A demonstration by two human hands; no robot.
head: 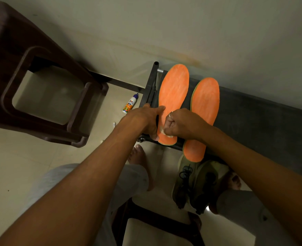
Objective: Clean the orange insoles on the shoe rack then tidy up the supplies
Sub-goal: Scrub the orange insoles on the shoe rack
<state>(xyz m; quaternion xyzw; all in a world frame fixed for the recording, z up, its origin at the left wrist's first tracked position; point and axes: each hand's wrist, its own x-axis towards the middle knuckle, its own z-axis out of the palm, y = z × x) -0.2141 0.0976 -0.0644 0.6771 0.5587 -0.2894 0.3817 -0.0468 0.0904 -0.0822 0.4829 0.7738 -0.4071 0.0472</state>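
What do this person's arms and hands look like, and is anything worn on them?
Both forearms are bare, with no sleeves, gloves or watch in view. The right hand has a thin silvery ring on one finger; the left hand wears nothing.

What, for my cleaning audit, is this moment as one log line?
left hand: presses left insole | right hand: pinches white wad on its heel | right insole: alongside on rack
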